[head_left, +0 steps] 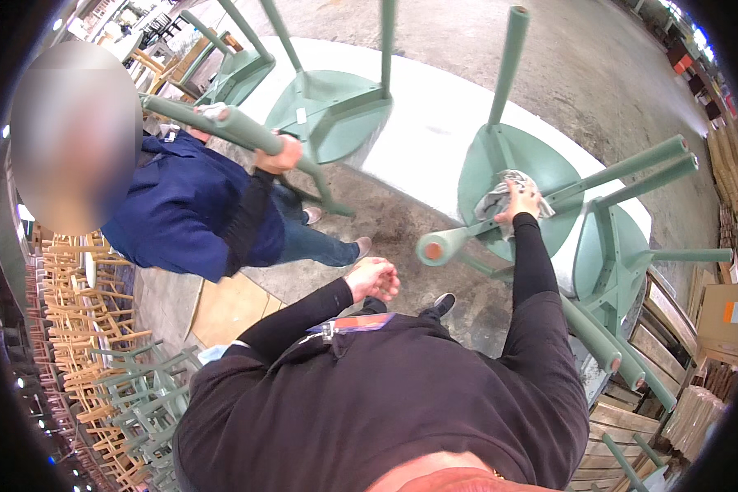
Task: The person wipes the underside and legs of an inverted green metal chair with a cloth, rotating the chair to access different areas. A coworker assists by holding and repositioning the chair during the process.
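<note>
A crumpled grey-white cloth is under my right hand, whose fingers grip it against the underside of a green chair. That chair lies upside down on a white-topped table, its legs pointing up and outward. My left hand hangs in front of my body, fingers loosely curled, with nothing visible in it. Close on my right is another upturned green chair.
At my left a co-worker in a blue top holds a green chair. More upturned green chairs stand along the table. Stacked wooden chairs fill the left; cardboard boxes and wooden pallets lie right. Flat cardboard covers some floor.
</note>
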